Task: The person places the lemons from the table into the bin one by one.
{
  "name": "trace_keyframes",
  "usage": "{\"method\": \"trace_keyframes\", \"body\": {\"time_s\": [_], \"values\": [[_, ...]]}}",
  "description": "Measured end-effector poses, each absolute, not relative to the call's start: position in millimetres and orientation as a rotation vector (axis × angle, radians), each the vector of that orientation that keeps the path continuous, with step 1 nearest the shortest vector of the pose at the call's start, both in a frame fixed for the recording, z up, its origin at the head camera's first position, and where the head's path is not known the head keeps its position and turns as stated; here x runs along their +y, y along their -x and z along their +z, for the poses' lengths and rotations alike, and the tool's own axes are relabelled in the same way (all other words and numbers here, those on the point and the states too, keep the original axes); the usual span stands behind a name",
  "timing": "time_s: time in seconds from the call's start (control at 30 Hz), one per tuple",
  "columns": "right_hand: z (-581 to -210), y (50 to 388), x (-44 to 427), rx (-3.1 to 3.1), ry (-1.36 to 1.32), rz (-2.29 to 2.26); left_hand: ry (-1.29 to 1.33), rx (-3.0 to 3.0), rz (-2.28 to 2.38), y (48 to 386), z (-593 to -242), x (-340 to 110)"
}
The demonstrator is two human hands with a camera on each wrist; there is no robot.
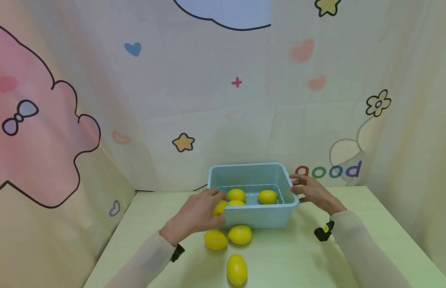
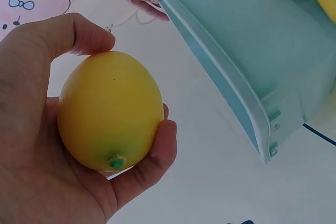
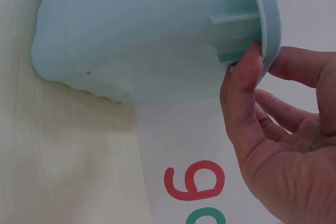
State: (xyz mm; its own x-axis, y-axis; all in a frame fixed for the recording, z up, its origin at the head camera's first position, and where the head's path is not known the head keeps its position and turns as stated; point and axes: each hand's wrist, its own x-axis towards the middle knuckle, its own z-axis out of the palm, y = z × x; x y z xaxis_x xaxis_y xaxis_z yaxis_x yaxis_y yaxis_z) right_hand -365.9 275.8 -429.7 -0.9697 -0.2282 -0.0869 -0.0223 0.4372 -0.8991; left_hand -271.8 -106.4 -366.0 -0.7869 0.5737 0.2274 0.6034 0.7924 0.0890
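My left hand (image 1: 196,213) grips a yellow lemon (image 2: 110,103), thumb and fingers curled round its sides. It is just outside the front left corner of a light blue plastic bin (image 1: 259,218). In the left wrist view the lemon's green-tipped end faces the camera, apart from the bin wall. On the other side, my right hand (image 1: 314,193) pinches the bin's right rim (image 3: 270,19) between thumb and fingers. Inside the bin lie a lemon (image 1: 236,195) at left, one (image 1: 267,197) at right, and another (image 1: 235,203) partly hidden by the front rim.
Two lemons, one at left (image 1: 215,240) and one at right (image 1: 240,234), lie on the pale wooden table (image 1: 287,260) before the bin. A third lemon (image 1: 237,270) is nearer the front edge. A printed curtain (image 1: 208,100) hangs behind the table.
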Motion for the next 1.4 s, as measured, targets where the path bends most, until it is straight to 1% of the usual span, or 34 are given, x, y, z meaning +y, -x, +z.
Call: {"method": "trace_keyframes", "body": {"time_s": [0.43,1.1,1.4], "values": [[-430.8,366.8,277.1,2.502,0.221,-1.551,0.872,-2.818,-0.250,303.3,-356.5,-101.2],[-431.6,367.0,278.1,2.505,0.222,-1.551,0.795,-2.910,-0.327,351.9,-352.7,-99.2],[-430.4,367.0,277.9,2.501,0.223,-1.555,0.813,-2.976,-0.365,372.5,-348.4,-90.8]]}}
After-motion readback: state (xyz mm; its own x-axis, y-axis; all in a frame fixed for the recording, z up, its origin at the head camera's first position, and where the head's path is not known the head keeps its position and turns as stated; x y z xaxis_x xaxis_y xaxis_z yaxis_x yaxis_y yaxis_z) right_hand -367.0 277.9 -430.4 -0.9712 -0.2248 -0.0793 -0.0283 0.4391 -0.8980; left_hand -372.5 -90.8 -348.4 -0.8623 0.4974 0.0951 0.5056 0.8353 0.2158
